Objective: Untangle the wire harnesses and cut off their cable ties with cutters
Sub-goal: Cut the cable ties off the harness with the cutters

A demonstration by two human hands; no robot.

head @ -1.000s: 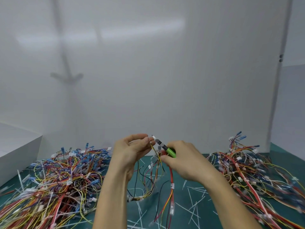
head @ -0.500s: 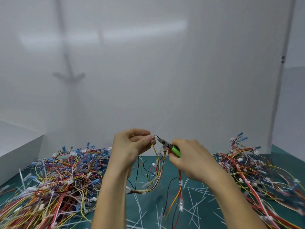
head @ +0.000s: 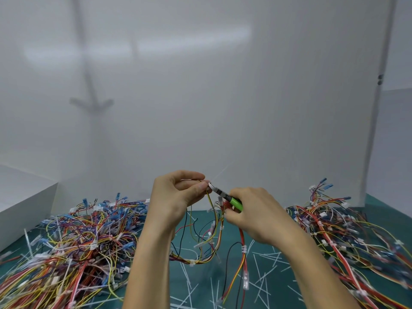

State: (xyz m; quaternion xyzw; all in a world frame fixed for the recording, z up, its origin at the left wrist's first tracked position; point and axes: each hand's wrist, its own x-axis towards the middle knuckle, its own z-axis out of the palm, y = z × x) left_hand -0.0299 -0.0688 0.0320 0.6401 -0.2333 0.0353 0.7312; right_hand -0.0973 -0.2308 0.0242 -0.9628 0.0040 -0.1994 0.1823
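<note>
My left hand [head: 178,195] pinches the top of a wire harness [head: 214,233] of yellow, red and black wires, which hangs down to the green mat [head: 263,284]. My right hand [head: 256,212] grips green-handled cutters [head: 231,200]. Their metal jaws [head: 213,188] sit right at my left fingertips, where a thin white cable tie [head: 220,173] sticks up and to the right. Whether the jaws are around the tie is too small to tell.
A big tangle of coloured harnesses [head: 73,246] lies on the mat at the left, another pile [head: 347,233] at the right. Several cut white tie pieces [head: 265,270] litter the mat between them. A white box [head: 20,201] stands at far left, white panels behind.
Both hands have risen slightly with the harness. The cutter jaws have come closer to my left fingertips, and a white tie tail now shows above them.
</note>
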